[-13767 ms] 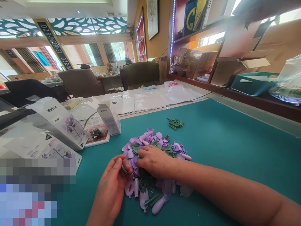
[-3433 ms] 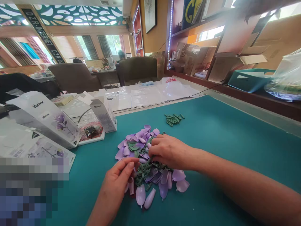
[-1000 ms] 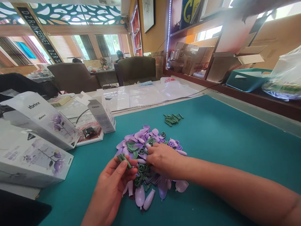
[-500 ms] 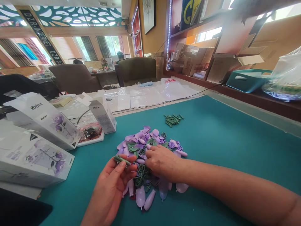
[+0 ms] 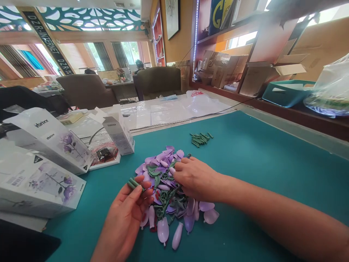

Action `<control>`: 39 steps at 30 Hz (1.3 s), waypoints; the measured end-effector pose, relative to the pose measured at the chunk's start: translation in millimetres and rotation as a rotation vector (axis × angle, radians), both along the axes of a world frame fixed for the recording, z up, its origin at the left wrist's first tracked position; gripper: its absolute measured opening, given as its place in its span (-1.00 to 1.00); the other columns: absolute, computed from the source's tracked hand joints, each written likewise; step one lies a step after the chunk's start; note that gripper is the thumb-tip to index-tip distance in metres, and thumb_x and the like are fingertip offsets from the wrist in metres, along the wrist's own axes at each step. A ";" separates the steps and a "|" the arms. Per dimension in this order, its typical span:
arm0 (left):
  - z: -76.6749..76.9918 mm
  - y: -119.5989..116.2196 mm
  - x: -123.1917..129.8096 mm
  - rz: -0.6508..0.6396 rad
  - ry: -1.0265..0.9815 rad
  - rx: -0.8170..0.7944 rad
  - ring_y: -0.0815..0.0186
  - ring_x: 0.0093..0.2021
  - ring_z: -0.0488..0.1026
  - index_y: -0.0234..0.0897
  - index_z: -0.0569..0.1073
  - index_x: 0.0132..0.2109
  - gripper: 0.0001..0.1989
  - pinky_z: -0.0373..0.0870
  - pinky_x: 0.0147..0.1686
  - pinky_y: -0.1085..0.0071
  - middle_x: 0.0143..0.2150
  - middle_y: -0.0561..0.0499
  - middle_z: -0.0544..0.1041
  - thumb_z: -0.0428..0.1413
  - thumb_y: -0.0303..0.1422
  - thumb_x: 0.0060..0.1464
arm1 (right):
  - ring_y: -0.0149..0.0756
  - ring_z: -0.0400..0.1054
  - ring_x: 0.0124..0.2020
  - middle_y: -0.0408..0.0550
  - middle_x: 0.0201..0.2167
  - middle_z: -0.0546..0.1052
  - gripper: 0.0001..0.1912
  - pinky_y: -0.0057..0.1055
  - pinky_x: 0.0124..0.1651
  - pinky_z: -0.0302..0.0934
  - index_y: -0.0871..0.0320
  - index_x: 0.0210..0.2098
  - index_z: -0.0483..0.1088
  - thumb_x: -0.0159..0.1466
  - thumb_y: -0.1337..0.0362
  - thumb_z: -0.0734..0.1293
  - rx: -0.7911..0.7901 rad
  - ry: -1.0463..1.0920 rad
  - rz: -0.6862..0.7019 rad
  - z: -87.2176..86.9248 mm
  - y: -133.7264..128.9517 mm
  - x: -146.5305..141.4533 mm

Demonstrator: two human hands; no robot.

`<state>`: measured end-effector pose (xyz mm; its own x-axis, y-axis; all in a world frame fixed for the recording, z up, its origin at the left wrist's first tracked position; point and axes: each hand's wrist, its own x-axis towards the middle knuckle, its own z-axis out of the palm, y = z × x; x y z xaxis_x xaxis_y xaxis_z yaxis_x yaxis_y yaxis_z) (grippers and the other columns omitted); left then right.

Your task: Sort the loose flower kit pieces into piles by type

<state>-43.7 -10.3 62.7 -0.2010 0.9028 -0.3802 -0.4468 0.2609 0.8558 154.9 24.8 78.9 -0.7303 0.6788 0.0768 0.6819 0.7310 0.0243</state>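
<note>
A heap of purple and green plastic flower pieces [image 5: 163,160] lies on the teal mat [image 5: 259,163], with petals, leaves and green spoked parts mixed together. At the heap's left side, my left hand [image 5: 128,203] pinches a few green stem pieces [image 5: 133,183] between thumb and fingers. My right hand [image 5: 199,178] is over the right part of the heap, fingers bent down and drawn together among the pieces. What its fingertips hold, if anything, is hidden. A separate pile of short green stem pieces [image 5: 200,139] lies farther back on the mat.
White boxes with purple flower pictures [image 5: 62,182] stand at the left, near a small grey-and-white box [image 5: 120,133]. Clear plastic sheets [image 5: 169,111] cover the table behind the mat. A teal basket [image 5: 286,92] sits on the right ledge. Two people sit far back.
My right hand has shifted slightly right and up over the heap. My left hand has moved a little left with the stem pieces. A pale purple piece at the front has shifted.
</note>
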 end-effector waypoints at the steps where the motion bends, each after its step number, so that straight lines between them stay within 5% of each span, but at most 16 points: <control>1: -2.4 0.2 -0.5 -0.003 0.001 0.006 0.39 -0.44 0.51 -0.28 0.51 -0.22 -0.85 0.52 -0.44 0.49 -0.37 0.00 0.56 0.09 -0.54 0.06 | -0.25 0.20 -0.31 0.00 -0.35 0.40 -0.89 -0.31 -0.29 0.04 0.22 -0.37 0.39 0.14 0.45 0.24 0.001 0.009 -0.018 2.6 1.2 2.2; 5: -10.3 -0.9 -0.3 -0.050 0.025 -0.006 0.37 -0.44 0.53 -0.28 0.50 -0.28 -0.92 0.51 -0.44 0.49 -0.36 -0.02 0.58 0.16 -0.48 0.01 | -0.31 0.21 -0.30 -0.04 -0.35 0.38 -0.96 -0.36 -0.25 0.06 0.21 -0.39 0.36 0.16 0.42 0.27 -0.082 0.243 -0.102 10.7 3.7 4.1; 9: -12.9 -5.3 5.2 -0.179 0.044 -0.038 0.32 -0.38 0.54 -0.30 0.51 -0.27 -0.81 0.51 -0.38 0.47 -0.29 -0.06 0.61 0.27 -0.39 -0.10 | -0.42 0.21 -0.36 -0.14 -0.38 0.37 -0.95 -0.49 -0.32 0.08 0.19 -0.39 0.35 0.12 0.43 0.30 -0.352 0.610 -0.159 11.7 -2.7 -5.6; 12: -11.4 -9.1 10.1 -0.268 0.036 -0.025 0.33 -0.37 0.53 -0.29 0.54 -0.24 -0.70 0.48 -0.35 0.49 -0.34 -0.02 0.60 0.33 -0.30 -0.18 | -0.45 0.20 -0.40 -0.18 -0.42 0.36 -0.95 -0.53 -0.37 0.06 0.19 -0.43 0.36 0.10 0.42 0.33 -0.465 0.680 -0.183 5.8 -9.8 -16.2; 18: -8.8 -11.3 10.0 -0.305 0.063 0.013 0.37 -0.43 0.49 -0.29 0.56 -0.24 -0.66 0.44 -0.41 0.54 -0.44 0.03 0.57 0.34 -0.24 -0.22 | -0.42 0.24 -0.37 -0.14 -0.40 0.39 -0.92 -0.50 -0.35 0.07 0.20 -0.43 0.38 0.16 0.33 0.36 -0.416 0.641 -0.124 0.1 -13.6 -23.6; 24: 1.7 -5.1 -3.1 -0.094 0.079 0.041 0.30 -0.40 0.54 -0.28 0.48 -0.30 -0.91 0.51 -0.44 0.44 -0.18 -0.09 0.61 0.20 -0.38 -0.01 | -0.35 0.24 -0.29 -0.03 -0.33 0.44 -0.81 -0.42 -0.26 0.09 0.22 -0.31 0.45 0.32 0.35 0.21 -0.168 0.550 -0.126 -2.6 3.7 -11.2; 30: 9.5 1.0 -10.0 0.052 0.037 0.043 0.39 -0.49 0.51 -0.27 0.48 -0.24 -0.85 0.51 -0.50 0.48 -0.34 -0.02 0.61 0.04 -0.54 0.11 | -0.24 0.20 -0.21 0.04 -0.20 0.44 -0.83 -0.29 -0.14 0.10 0.19 -0.27 0.48 0.26 0.40 0.23 -0.008 0.252 -0.008 -28.3 7.1 -18.5; 39: 8.3 0.3 -7.1 0.045 -0.001 0.036 0.41 -0.50 0.49 -0.29 0.49 -0.18 -0.82 0.50 -0.50 0.49 -0.36 -0.02 0.59 0.03 -0.55 0.12 | -0.12 0.12 0.10 -0.05 0.09 0.37 -0.83 -0.16 0.02 0.11 0.11 -0.25 0.49 0.26 0.35 0.25 -0.041 0.186 0.169 -30.7 -2.0 -24.6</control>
<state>-50.8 -9.9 71.0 -0.2416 0.9060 -0.3475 -0.4583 0.2091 0.8638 130.3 22.8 48.2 -0.8097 0.5534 0.1954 0.5397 0.8329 -0.1223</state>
